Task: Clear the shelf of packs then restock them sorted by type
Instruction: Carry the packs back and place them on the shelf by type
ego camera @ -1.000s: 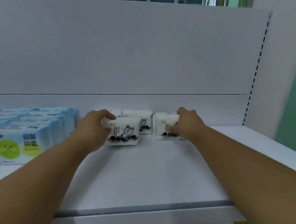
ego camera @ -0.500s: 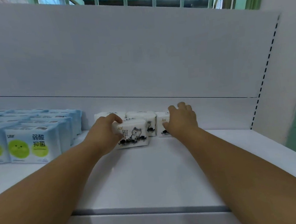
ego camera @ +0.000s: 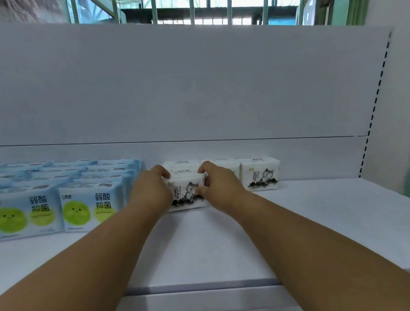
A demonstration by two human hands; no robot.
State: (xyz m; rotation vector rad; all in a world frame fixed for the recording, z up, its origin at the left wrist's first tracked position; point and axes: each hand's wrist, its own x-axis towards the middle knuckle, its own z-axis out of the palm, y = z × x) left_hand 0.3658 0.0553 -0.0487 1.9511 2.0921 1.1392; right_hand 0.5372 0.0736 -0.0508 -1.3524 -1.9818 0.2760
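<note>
Two hands grip one white cat-print pack on a white shelf.

The left hand (ego camera: 151, 195) and the right hand (ego camera: 219, 188) close on opposite ends of the front white pack (ego camera: 187, 194), fingers curled over its top edge and thumbs toward its face; the pack stands upright on the shelf (ego camera: 206, 252), and whether its base rests on the board or is just lifted I cannot tell. Directly behind that pack stand more white packs, mostly hidden by it and the hands. Just to the right of it, apart from both hands, another white pack (ego camera: 261, 174) stands upright, its cat print facing forward. To the left of the gripped pack, beyond the left hand, the blue packs (ego camera: 56, 190) sit in close rows, the front ones showing green round faces.
</note>
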